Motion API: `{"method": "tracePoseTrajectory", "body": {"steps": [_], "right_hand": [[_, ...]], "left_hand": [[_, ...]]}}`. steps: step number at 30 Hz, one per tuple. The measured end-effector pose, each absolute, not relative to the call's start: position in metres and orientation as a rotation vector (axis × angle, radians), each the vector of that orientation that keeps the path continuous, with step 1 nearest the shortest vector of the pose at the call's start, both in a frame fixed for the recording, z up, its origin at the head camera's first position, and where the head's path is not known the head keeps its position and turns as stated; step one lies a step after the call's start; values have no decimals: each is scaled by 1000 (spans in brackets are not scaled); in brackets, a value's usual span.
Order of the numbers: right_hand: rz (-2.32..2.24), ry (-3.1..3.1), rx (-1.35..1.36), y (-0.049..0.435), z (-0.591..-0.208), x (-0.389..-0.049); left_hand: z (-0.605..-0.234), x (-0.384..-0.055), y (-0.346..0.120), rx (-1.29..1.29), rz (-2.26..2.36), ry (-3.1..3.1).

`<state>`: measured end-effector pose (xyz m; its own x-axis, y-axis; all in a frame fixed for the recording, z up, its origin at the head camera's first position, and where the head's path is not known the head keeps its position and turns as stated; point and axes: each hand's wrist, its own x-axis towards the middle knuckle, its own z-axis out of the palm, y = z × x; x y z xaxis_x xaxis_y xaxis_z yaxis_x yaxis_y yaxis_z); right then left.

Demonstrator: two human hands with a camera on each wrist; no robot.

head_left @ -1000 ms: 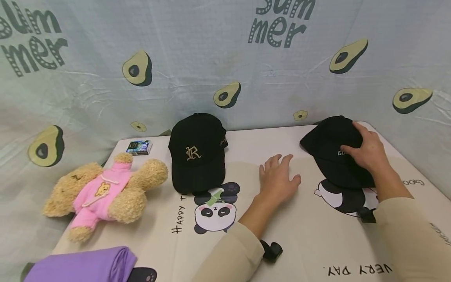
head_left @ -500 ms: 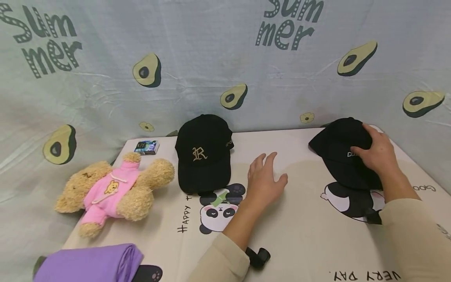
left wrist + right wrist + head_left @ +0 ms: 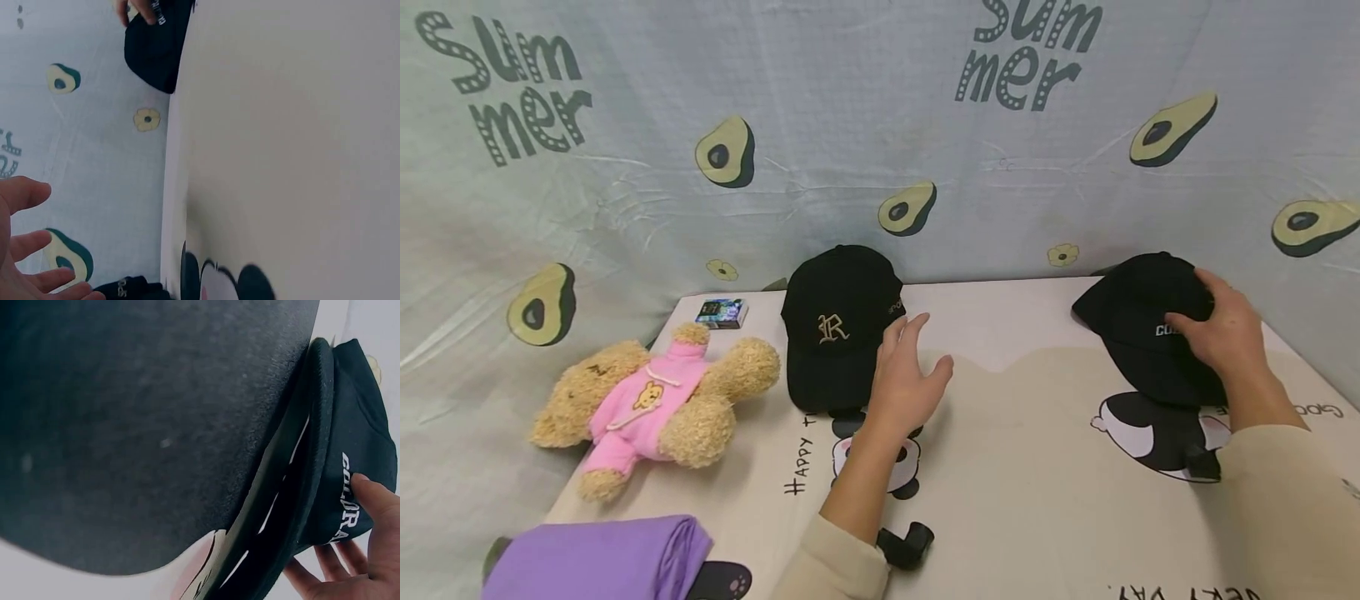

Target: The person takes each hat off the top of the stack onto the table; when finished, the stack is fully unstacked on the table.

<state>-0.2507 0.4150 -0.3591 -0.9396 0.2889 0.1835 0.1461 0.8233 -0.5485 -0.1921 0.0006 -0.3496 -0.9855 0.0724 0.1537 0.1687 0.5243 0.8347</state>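
Note:
My right hand grips the crown of a black baseball cap at the table's right back. In the right wrist view the thumb lies by the white lettering on this cap, and the other fingers reach round its far side. My left hand, its fingers spread, is just right of a second black baseball cap with a gold R. Nothing is held in it. Whether its fingertips touch the second cap I cannot tell; they overlap its right edge in the head view.
A teddy bear in a pink hoodie lies at the left of the table. Behind it is a small blue box. Folded purple cloth sits front left. An avocado-print curtain hangs along the back edge.
My left hand has moved leftward across the table, up to the cap with the gold R. My right hand still grips the other cap, which stays in place. The head view has shifted slightly.

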Motion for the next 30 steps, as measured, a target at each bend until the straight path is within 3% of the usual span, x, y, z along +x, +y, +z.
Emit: {"method": "tracePoseTrajectory", "body": {"steps": [20,30], "right_hand": [[860,-2731,-458,431,-360,-259],[872,-2734,-495,439,-357,-263]], "left_hand": [[-332,-186,-48,157,-1367,-2571],[-343,-194,-74,293,-1357,-2638]]}}
